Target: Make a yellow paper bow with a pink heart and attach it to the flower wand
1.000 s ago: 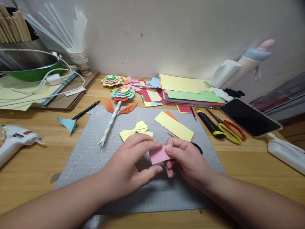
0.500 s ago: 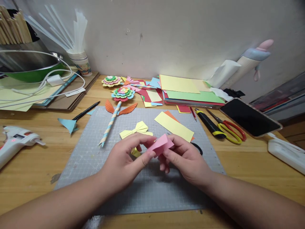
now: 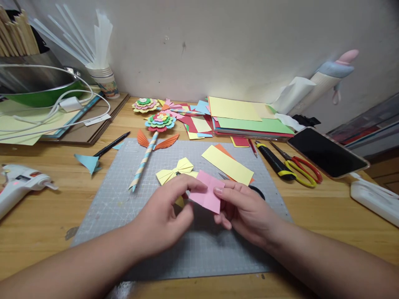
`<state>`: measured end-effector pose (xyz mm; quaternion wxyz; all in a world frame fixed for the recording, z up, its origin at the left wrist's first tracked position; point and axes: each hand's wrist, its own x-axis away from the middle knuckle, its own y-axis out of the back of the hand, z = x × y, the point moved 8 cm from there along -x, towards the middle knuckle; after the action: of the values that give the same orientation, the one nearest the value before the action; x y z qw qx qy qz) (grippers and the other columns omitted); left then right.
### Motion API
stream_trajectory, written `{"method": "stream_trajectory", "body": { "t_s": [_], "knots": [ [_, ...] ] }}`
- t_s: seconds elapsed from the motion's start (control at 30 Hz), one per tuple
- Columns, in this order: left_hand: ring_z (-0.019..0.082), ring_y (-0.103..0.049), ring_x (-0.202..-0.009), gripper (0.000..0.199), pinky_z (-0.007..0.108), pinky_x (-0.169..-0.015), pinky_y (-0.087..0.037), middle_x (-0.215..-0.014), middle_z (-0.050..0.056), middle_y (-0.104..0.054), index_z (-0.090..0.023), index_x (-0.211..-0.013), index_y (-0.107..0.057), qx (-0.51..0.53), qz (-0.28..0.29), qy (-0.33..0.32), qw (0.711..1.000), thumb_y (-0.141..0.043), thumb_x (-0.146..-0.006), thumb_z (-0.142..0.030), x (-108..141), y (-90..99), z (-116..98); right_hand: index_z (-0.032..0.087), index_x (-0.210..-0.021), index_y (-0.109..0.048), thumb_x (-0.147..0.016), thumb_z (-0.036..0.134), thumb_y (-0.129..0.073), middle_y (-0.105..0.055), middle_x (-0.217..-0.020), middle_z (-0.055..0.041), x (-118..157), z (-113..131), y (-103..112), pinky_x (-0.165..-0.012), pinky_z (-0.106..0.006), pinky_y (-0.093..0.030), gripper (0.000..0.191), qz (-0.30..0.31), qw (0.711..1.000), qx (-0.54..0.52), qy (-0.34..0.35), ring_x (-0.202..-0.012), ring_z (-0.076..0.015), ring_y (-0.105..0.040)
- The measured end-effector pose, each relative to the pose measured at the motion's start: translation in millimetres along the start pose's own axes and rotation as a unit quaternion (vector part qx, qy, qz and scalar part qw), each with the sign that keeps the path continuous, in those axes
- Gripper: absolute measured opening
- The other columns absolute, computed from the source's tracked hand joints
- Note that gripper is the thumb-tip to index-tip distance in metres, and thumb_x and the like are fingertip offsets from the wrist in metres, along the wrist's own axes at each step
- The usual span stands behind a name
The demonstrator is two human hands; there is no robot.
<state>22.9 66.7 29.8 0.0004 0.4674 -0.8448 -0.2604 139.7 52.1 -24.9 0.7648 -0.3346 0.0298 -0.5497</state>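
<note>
A small pink paper square (image 3: 209,201) with crossing creases is held above the cutting mat, spread nearly flat. My right hand (image 3: 246,203) pinches its right side, thumb on top and fingers behind. My left hand (image 3: 170,203) touches the paper's left part with its index fingertip, while its thumb stands apart below. Behind the left hand lies a yellow folded paper bow (image 3: 183,165), its lower part hidden. Close to my right hand are a yellow paper strip (image 3: 227,164) over an orange one, and scissors with a black handle (image 3: 258,192), partly covered.
The grey cutting mat (image 3: 149,261) bears a paper flower with striped stem (image 3: 145,162). At left are a hot glue gun (image 3: 25,180) and black pen (image 3: 112,144). At right lie a utility knife (image 3: 274,161), red-yellow scissors (image 3: 301,168) and phone (image 3: 327,151). Coloured paper (image 3: 237,109) is stacked behind.
The pink paper has gone from folded to opened out, facing up. My left thumb has come off it and moved down, while my right hand keeps its pinch.
</note>
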Motion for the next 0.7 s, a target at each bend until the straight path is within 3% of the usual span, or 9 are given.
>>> {"method": "stream_trajectory", "body": {
  "t_s": [0.1, 0.33, 0.5, 0.7],
  "knots": [
    [0.017, -0.054, -0.103, 0.032, 0.030, -0.088, -0.044, -0.106, 0.005, -0.058, -0.019, -0.106, -0.055, -0.053, 0.002, -0.046, 0.998, -0.059, -0.077, -0.005, -2, -2.0, -6, 0.013, -0.083, -0.071, -0.083, 0.031, -0.064, -0.064, -0.063, -0.0023, 1, 0, 0, -0.040, -0.012, -0.043, 0.019, -0.009, 1.000, 0.012, 0.006, -0.051, -0.0072, -0.056],
    [0.012, -0.060, -0.084, 0.023, 0.025, -0.076, -0.046, -0.084, 0.000, -0.064, -0.018, -0.085, -0.061, -0.015, 0.011, -0.063, 0.998, -0.055, -0.079, 0.003, -6, -0.7, -6, 0.015, -0.081, -0.067, -0.076, 0.031, -0.072, -0.060, -0.061, 0.0013, 3, -4, 1, -0.038, -0.013, -0.039, 0.017, -0.021, 1.000, 0.008, -0.022, -0.046, -0.0058, -0.049],
    [0.011, -0.061, -0.087, 0.022, 0.023, -0.077, -0.047, -0.092, 0.002, -0.063, -0.018, -0.083, -0.062, -0.007, 0.021, -0.074, 0.997, -0.056, -0.080, 0.003, -5, -2.9, -7, 0.016, -0.074, -0.060, -0.078, 0.032, -0.071, -0.060, -0.054, 0.0034, 2, 1, 9, -0.036, -0.012, -0.036, 0.020, -0.060, 0.998, 0.017, 0.016, -0.039, -0.0043, -0.048],
    [0.015, -0.057, -0.095, 0.016, 0.027, -0.082, -0.047, -0.101, 0.004, -0.057, -0.019, -0.089, -0.058, -0.047, 0.027, -0.053, 0.997, -0.065, -0.079, -0.009, -4, -4.9, -4, 0.017, -0.072, -0.055, -0.071, 0.029, -0.076, -0.063, -0.055, 0.0038, 7, 5, 12, -0.042, -0.015, -0.043, 0.024, -0.109, 0.994, -0.001, 0.032, -0.043, -0.0068, -0.055]
  ]
}}
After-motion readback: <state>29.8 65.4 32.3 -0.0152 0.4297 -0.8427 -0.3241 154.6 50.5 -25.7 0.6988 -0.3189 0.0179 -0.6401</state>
